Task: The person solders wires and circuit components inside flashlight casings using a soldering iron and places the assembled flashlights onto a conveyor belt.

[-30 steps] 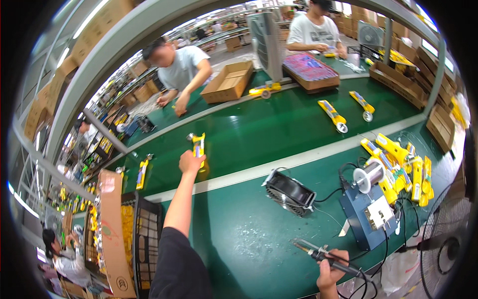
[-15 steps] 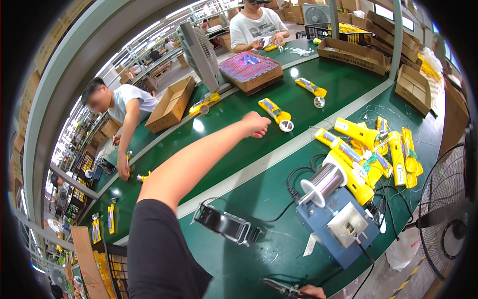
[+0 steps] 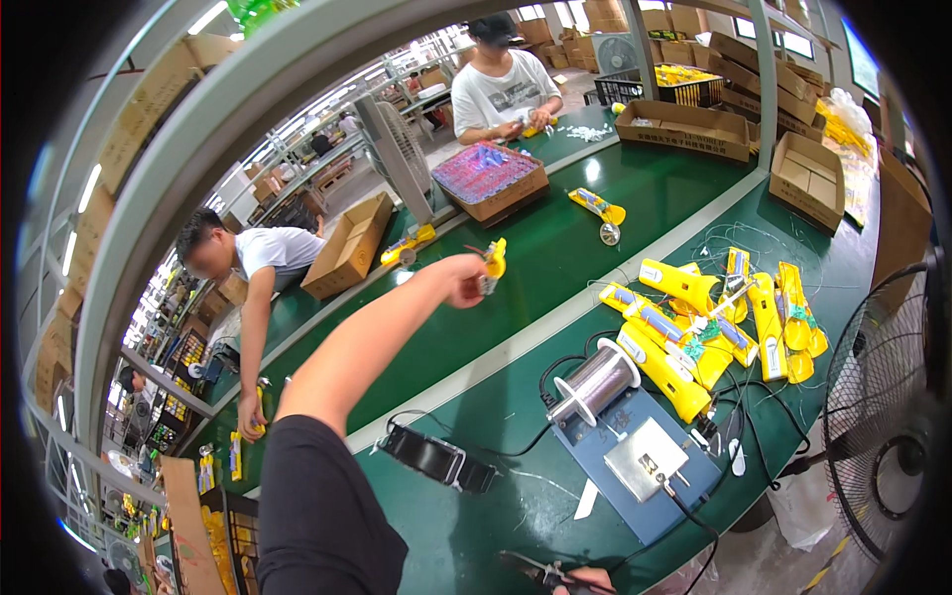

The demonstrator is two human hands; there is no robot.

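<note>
My left hand (image 3: pixel 463 281) reaches out over the green conveyor belt, fingers closed on a yellow flashlight (image 3: pixel 496 260). Part of that flashlight is hidden by the hand. At the lower edge of the view, my right hand (image 3: pixel 587 580) grips a dark pliers-like tool (image 3: pixel 540 569), only partly in view. Farther along the belt lies another yellow flashlight (image 3: pixel 599 206) with a round reflector head. On my side of the belt, several yellow flashlight bodies (image 3: pixel 662 382) with wires and blue cells are piled on the green bench (image 3: pixel 426 540).
A solder spool (image 3: pixel 597 382) stands by a blue-grey soldering unit (image 3: pixel 635 466), with a black metal stand (image 3: pixel 436 458) left of it. A wire-guarded fan (image 3: pixel 878 426) is at right. Across the belt are two co-workers, a carton (image 3: pixel 347 248) and a box of parts (image 3: pixel 491 183).
My left hand has taken up the flashlight that lay on the belt beside it and drawn slightly left. The co-worker at left has moved a hand lower along the belt. The view has shifted slightly.
</note>
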